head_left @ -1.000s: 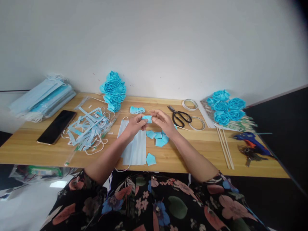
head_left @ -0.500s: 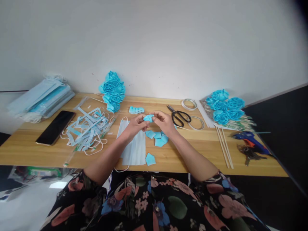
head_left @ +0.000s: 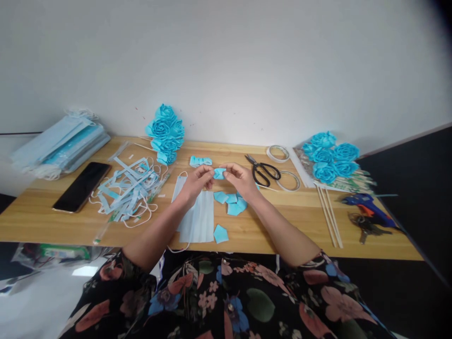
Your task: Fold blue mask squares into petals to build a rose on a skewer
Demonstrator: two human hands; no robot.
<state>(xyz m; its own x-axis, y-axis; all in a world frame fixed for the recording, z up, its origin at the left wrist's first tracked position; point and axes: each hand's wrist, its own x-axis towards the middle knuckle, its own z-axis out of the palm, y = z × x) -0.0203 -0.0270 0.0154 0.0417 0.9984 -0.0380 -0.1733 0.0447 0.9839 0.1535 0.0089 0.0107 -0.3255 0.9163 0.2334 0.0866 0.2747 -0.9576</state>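
Note:
Between my two hands, above the table, is a small blue petal piece [head_left: 219, 173]. My left hand [head_left: 198, 182] pinches its left side and my right hand [head_left: 240, 179] pinches its right side. Below my left forearm lies a flat pale-blue face mask [head_left: 196, 221] with its ear loops. Several cut blue pieces [head_left: 236, 205] rest on the table under my right hand, and a single five-sided blue piece [head_left: 221, 233] lies nearer to me. A row of curled blue petals [head_left: 200, 162] sits just beyond my left hand.
Scissors [head_left: 261, 169], tape rolls [head_left: 278, 154], sticks [head_left: 329, 216], a glue gun [head_left: 370, 208] and keys [head_left: 367, 226] are on the right. Blue flowers [head_left: 165, 134] stand at the wall. To the left are mask scraps [head_left: 130, 188], a phone [head_left: 82, 187] and stacked masks [head_left: 67, 143].
The petal piece has turned between my fingers and now shows a broader, more rectangular face. My left fingertips have shifted slightly. Everything else on the table stays as it was.

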